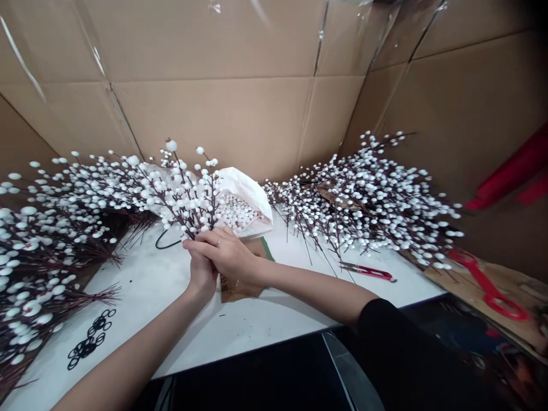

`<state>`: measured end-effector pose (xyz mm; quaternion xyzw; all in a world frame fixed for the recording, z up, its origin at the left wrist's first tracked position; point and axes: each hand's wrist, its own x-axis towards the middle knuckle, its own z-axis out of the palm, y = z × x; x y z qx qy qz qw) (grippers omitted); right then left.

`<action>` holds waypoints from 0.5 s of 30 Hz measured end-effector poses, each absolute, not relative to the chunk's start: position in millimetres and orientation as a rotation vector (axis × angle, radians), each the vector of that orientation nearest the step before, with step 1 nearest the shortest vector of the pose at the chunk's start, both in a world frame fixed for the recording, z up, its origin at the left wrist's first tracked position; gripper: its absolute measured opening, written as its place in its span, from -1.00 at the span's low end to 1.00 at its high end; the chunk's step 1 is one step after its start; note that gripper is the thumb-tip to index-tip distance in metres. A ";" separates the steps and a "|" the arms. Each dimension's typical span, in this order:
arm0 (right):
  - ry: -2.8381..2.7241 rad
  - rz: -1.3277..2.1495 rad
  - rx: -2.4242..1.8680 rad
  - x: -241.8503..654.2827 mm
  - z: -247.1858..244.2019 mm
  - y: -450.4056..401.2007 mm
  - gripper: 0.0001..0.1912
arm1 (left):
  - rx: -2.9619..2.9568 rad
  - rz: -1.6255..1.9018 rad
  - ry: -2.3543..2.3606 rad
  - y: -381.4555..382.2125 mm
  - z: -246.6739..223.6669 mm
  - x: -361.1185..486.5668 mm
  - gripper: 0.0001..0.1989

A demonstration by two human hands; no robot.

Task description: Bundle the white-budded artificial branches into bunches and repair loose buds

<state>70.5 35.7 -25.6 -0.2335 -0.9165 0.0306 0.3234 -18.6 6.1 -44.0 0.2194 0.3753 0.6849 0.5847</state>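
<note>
Above the table [240, 331], your hands [231, 256] are gripping a white-berry bunch [188, 201]; red-handled snips [371, 272] are lying to their right.

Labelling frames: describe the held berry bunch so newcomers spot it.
Over the white table, find the left hand and right hand clasped. The berry bunch rises from them, left of the white bag; unlike the other stems, it's held.

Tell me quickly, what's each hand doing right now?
Left hand: closed, holding the white-berry bunch by its base, fingers partly hidden.
Right hand: closed at the bunch's base too, overlapping the left hand.
</note>
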 end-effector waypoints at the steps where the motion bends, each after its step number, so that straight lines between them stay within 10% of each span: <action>1: -2.397 0.099 -0.607 69.7 -23.7 36.9 -0.61 | 0.506 1.619 0.899 5.0 -43.9 -16.5 -0.75; 8: -2.241 0.227 -0.285 82.5 -21.5 38.5 -0.76 | 0.558 1.597 0.920 1.2 -37.5 -13.7 -0.56; 15: -1.772 -0.005 -1.305 146.1 26.6 138.4 -0.54 | 0.864 1.572 0.720 2.9 -24.9 -22.2 -0.57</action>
